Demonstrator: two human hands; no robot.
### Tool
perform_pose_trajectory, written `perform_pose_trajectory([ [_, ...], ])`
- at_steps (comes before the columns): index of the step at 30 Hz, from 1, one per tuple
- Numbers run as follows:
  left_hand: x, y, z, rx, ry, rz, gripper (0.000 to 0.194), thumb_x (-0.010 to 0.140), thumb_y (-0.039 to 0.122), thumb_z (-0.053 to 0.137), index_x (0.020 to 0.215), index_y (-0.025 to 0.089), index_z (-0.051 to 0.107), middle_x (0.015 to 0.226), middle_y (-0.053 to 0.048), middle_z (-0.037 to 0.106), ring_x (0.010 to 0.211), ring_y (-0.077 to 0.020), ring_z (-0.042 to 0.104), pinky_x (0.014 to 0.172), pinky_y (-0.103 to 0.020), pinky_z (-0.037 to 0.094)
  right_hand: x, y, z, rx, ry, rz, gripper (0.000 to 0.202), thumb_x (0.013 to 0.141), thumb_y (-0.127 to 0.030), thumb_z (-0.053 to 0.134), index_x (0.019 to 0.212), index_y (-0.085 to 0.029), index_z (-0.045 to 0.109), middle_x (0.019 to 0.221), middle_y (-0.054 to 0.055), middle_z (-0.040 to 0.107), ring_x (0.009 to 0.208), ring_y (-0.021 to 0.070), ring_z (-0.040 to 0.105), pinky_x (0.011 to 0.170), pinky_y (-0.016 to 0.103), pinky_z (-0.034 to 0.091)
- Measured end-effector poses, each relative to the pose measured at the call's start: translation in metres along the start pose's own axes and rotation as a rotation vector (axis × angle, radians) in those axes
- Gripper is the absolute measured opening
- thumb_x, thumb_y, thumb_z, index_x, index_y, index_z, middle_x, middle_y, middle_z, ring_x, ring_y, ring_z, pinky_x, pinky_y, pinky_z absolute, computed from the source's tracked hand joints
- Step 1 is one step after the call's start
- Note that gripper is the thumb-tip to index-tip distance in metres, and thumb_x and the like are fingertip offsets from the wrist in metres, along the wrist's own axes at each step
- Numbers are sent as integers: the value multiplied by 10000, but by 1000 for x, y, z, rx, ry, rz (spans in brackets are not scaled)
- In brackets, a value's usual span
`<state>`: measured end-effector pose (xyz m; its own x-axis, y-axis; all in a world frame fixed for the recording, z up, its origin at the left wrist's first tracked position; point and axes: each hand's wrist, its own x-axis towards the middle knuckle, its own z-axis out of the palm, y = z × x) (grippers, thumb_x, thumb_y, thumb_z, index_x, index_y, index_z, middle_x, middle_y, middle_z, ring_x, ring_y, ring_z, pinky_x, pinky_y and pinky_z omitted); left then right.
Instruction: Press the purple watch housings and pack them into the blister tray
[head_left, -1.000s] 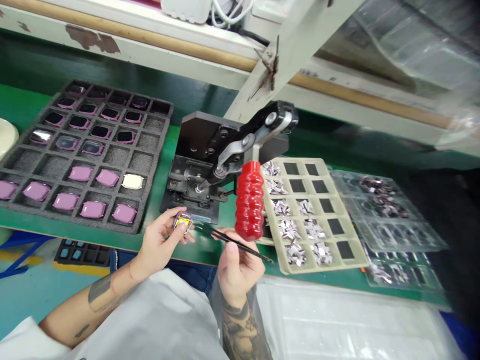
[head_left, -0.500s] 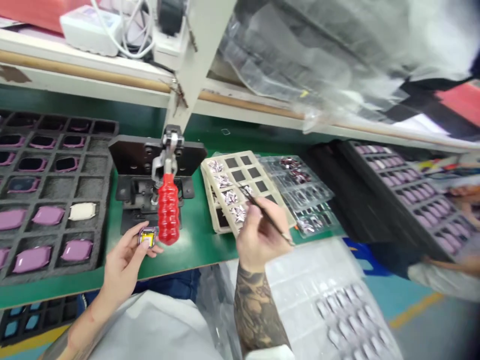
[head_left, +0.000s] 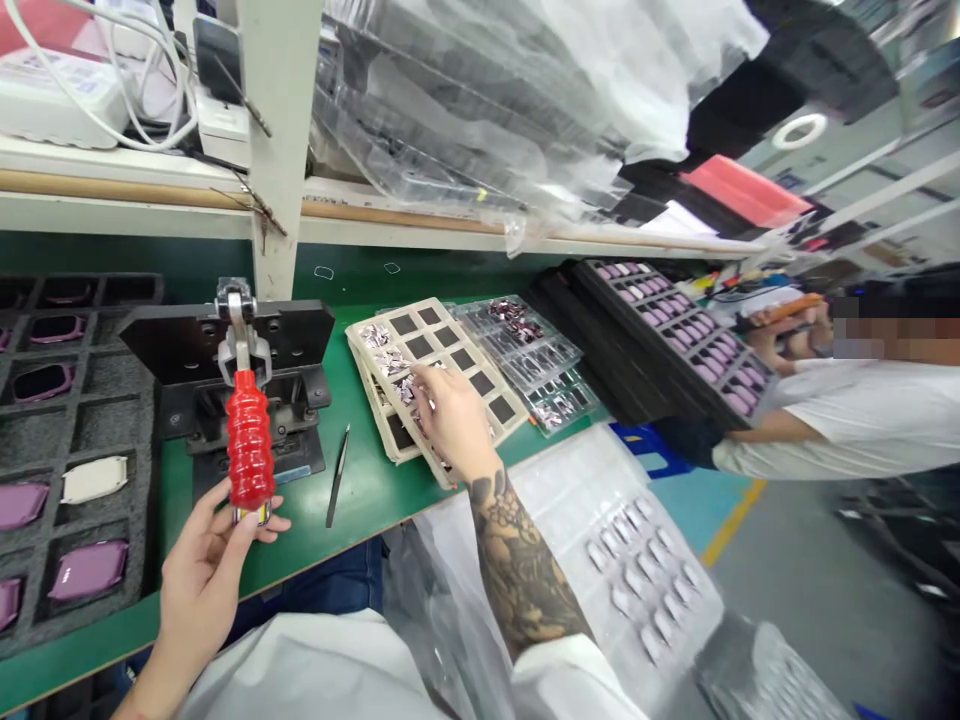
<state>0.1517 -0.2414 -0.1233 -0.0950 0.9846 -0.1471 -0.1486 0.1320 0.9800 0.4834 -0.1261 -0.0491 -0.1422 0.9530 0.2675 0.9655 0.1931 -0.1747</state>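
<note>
Green tabletop point(head_left: 379, 500): my left hand point(head_left: 201, 580) pinches a small yellow-marked case point(head_left: 262, 514); my right hand point(head_left: 459, 420), closure unclear, could scatter loose silvery slips point(head_left: 375, 336) by brushing them.

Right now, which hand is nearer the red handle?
Left. The left hand is by the red handle's lower end; the right hand is off rightward, over the cream tray.

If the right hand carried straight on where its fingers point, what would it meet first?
Likely the small silvery pieces in the cream tray, at the right hand's fingertips; whether they touch is unclear.
</note>
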Motion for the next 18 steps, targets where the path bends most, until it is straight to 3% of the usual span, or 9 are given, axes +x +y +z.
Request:
perform_pose_trajectory([
  [3,0,0,1,-1,-5,6,565,1057,466,764,1518,183,598,1180,-144,870,908,-290,874,798,-401,731,23,6,-4,-117,-177,12,289,1073,-169,554,1327,-164,692,1082,120,779,1109,296,675,961,384,524],
  [5,0,0,1,2,-9,6,557,1061,466,759,1511,187,586,1179,-145,870,912,-289,873,814,-412,730,31,3,-1,-170,-231,-16,239,1046,-151,572,1235,-169,718,1052,121,774,1065,293,681,926,369,511],
  [11,0,-3,-2,12,-40,2,399,1062,462,756,1330,201,616,1242,-165,855,974,-301,862,837,-427,711,32,1,7,-163,-197,-18,212,998,-97,559,1099,-159,735,1039,148,779,1032,283,704,914,351,513],
  [14,0,-5,-6,59,-82,9,323,1073,450,739,1255,201,643,1245,-155,845,938,-268,839,820,-386,675,27,11,7,-25,-42,54,262,1045,-145,520,1188,-165,738,1103,134,804,1032,250,737,959,355,560],
  [18,1,3,-5,231,-177,45,266,1093,432,707,1239,210,722,931,-46,796,749,-189,713,739,-315,574,9,6,10,549,356,281,185,1016,-339,697,1099,-196,780,1045,87,844,911,220,781,891,371,635],
])
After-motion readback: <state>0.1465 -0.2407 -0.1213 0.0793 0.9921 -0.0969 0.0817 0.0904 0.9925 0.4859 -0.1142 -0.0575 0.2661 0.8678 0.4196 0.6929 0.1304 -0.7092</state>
